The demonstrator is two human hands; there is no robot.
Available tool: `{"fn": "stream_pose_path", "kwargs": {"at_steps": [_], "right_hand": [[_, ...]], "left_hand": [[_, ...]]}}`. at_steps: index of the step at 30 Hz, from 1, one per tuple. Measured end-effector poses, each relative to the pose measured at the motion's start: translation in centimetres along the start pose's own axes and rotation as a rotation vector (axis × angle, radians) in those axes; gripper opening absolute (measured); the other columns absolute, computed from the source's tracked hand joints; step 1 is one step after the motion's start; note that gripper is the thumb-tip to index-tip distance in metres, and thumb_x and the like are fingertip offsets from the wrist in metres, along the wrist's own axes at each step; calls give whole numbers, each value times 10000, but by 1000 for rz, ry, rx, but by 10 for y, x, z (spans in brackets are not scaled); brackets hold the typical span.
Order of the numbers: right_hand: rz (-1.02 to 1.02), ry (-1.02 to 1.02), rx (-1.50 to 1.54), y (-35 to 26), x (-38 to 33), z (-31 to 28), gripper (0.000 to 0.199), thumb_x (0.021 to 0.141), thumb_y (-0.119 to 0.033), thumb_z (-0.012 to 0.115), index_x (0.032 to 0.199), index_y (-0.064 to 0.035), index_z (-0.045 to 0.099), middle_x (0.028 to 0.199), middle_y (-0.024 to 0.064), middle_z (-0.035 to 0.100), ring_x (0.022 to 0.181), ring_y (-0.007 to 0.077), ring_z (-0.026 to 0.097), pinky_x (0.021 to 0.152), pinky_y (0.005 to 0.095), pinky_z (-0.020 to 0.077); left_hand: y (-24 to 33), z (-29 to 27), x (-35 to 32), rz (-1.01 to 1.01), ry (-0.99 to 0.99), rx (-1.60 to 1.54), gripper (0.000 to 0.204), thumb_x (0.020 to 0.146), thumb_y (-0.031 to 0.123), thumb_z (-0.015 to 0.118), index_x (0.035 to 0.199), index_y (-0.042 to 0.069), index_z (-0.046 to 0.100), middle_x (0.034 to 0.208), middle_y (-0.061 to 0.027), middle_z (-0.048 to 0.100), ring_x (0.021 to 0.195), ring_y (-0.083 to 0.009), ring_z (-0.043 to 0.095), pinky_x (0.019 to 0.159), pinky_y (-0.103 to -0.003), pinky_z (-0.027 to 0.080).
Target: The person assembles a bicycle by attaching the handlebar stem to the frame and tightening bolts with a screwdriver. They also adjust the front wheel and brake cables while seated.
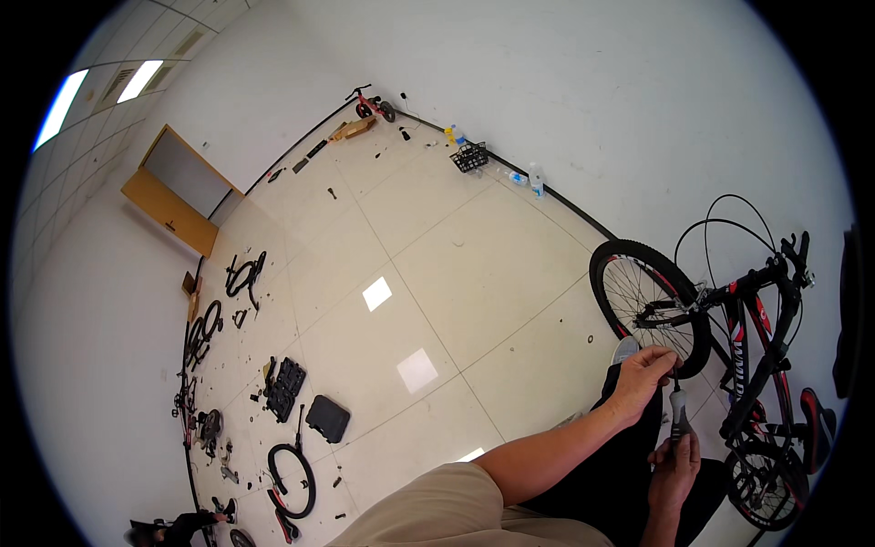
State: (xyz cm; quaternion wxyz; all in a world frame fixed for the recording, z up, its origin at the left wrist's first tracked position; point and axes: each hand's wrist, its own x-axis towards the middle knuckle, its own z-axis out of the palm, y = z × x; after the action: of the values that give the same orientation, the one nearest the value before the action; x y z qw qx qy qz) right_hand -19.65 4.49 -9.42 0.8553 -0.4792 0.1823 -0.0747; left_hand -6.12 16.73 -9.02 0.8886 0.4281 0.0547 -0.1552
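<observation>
My right hand (674, 469) is closed round the grey and black handle of a screwdriver (680, 415), held upright above my lap. My left hand (643, 374) pinches thumb and fingers together at the top of its dark shaft. Whatever sits between those fingertips is too small to make out. Just beyond my hands a black and red bicycle (747, 337) leans near the wall. Its front wheel (649, 296) is turned toward me, close to my left hand, and loose cables arch over its handlebar.
To the left lie an open black tool case (286, 387), a closed black case (328, 418), a loose tire (293, 481) and several bicycle parts. A black basket (469, 158), bottles (536, 179) and a small red bike (372, 105) stand along the far wall. Another person (187, 526) is at lower left.
</observation>
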Motion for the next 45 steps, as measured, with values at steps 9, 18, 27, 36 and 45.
{"fn": "stream_pose_path", "kwargs": {"at_steps": [9, 18, 27, 36, 45], "right_hand": [[-10, 27, 15, 1, 0, 0, 270, 1026, -285, 574, 1164, -53, 584, 740, -3, 527, 632, 95, 488, 574, 288, 448], [-15, 22, 17, 3, 2, -7, 269, 1022, -275, 582, 1170, -51, 585, 751, -7, 519, 631, 93, 477, 574, 281, 434], [-37, 45, -26, 5, 4, -10, 335, 1015, -252, 591, 1269, -35, 568, 780, 4, 527, 651, 96, 479, 590, 278, 445], [-47, 47, -20, 4, 3, -13, 344, 1012, -254, 598, 1277, -37, 566, 788, 3, 535, 671, 95, 503, 609, 285, 454], [5, 50, 17, 1, 2, -13, 326, 1008, -280, 601, 1218, -34, 562, 779, 3, 526, 652, 106, 475, 617, 300, 435]], "left_hand": [[0, -4, 3, -26, 14, -51, 111, 930, 163, 681, 978, 65, 702, 939, -24, 710, 765, -81, 579, 720, -248, 475], [-1, -7, 4, -103, 6, -85, 134, 954, 198, 660, 1000, 76, 690, 987, -12, 707, 840, -82, 589, 740, -249, 474], [-4, -7, 6, -93, -8, -31, 151, 991, 236, 630, 977, 90, 665, 993, -6, 707, 852, -75, 582, 747, -254, 470], [-9, -7, 7, -55, 46, 89, 146, 952, 225, 682, 969, 84, 650, 827, 56, 598, 730, -52, 515, 655, -233, 429], [-9, -8, 9, -33, 5, 140, 184, 1025, 223, 575, 981, 58, 644, 954, -13, 673, 754, -67, 544, 702, -239, 483]]}}
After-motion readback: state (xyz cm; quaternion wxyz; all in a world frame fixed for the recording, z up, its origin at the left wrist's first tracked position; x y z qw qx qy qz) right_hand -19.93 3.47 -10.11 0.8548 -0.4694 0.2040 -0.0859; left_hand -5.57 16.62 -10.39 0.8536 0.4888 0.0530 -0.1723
